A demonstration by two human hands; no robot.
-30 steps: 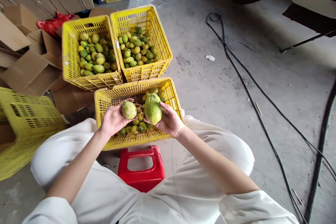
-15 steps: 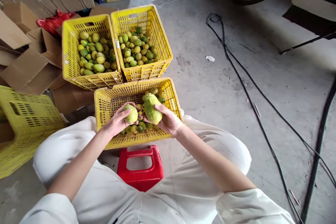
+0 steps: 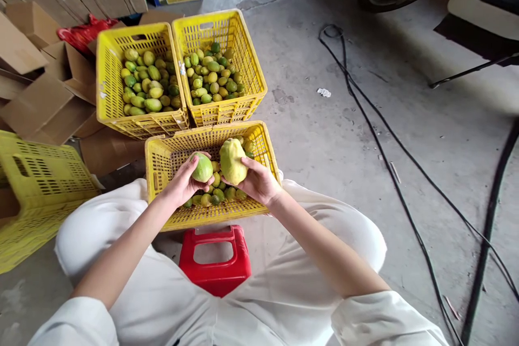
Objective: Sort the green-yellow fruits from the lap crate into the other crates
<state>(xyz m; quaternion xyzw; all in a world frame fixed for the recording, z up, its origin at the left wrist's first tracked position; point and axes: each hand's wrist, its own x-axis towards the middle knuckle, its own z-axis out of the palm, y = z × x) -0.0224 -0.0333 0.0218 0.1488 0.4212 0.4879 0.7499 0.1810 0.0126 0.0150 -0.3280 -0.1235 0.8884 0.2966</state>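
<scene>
My left hand [image 3: 183, 183] is closed round a roundish green lemon [image 3: 202, 167], thumb along its upper left side. In my right hand [image 3: 260, 181] is a larger, bumpy yellow-green lemon [image 3: 233, 162], gripped from the right with the thumb on its face. Both fruits are held side by side, a small gap between them, above the near yellow crate [image 3: 170, 220]. Inside that crate lie several smaller green and yellow lemons [image 3: 219, 194], partly hidden by my hands.
Two yellow crates [image 3: 106, 73] [image 3: 254, 73] of lemons stand just beyond. A red plastic stool [image 3: 214, 275] is between my legs. Another yellow crate [image 3: 44, 194] and cardboard boxes [image 3: 48, 102] are at left. Black cables [image 3: 377, 135] cross the floor at right, near a parked motorbike [image 3: 482, 5].
The lemon in my left hand has been turned, showing a greener side. The larger lemon has tilted and shifted slightly up and left in my right hand.
</scene>
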